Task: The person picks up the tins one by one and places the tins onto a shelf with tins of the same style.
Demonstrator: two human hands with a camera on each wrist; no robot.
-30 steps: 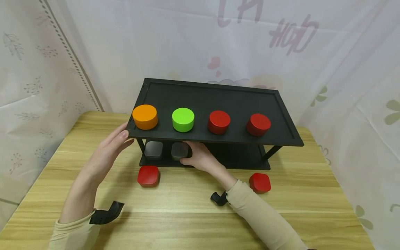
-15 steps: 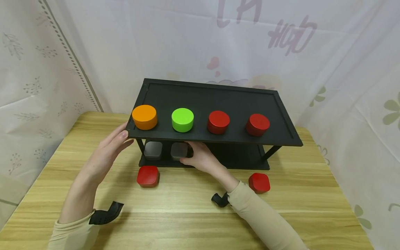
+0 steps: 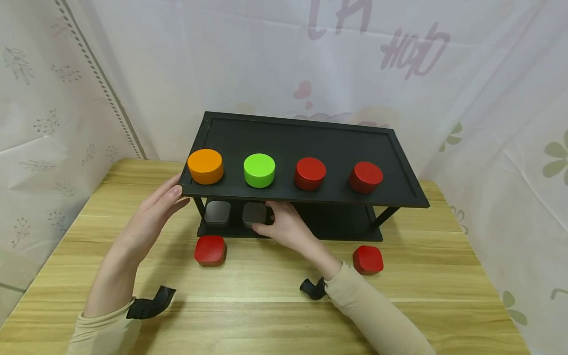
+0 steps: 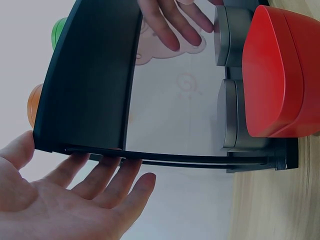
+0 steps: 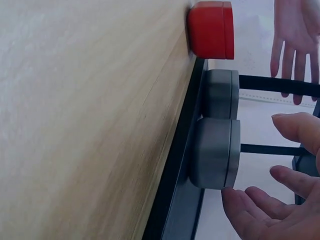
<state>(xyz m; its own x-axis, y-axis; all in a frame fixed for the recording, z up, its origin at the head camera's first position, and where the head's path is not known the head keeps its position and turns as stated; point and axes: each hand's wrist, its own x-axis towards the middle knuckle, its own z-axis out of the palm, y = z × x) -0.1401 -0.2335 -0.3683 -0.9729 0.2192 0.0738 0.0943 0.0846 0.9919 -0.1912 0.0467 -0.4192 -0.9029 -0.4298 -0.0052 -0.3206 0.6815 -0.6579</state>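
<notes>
On a two-tier black shelf rack (image 3: 301, 135), two grey rounded-square boxes with lids occupy the left of the lower tier. My right hand (image 3: 286, 224) reaches in beneath the top tier, beside the inner grey box (image 3: 254, 214). In the right wrist view, the fingers are spread apart, one fingertip right at that box's lid edge. The outer grey box (image 3: 217, 213) stands by the left strut. My left hand (image 3: 153, 217) touches the rack's left end, thumb at the top front corner and fairly straight fingers along the side strut (image 4: 170, 158).
Along the top tier stand an orange round box (image 3: 205, 166), a green one (image 3: 259, 170) and two red ones. Before the rack, a red rounded-square box (image 3: 210, 250) lies at left and another red box (image 3: 368, 260) at right on the wooden table (image 3: 248, 315). Patterned cloth (image 3: 266, 59) hangs behind.
My right hand has eased slightly back to the right from the inner grey box, its thumb withdrawing from the front of it. The left hand and the boxes stay in place.
</notes>
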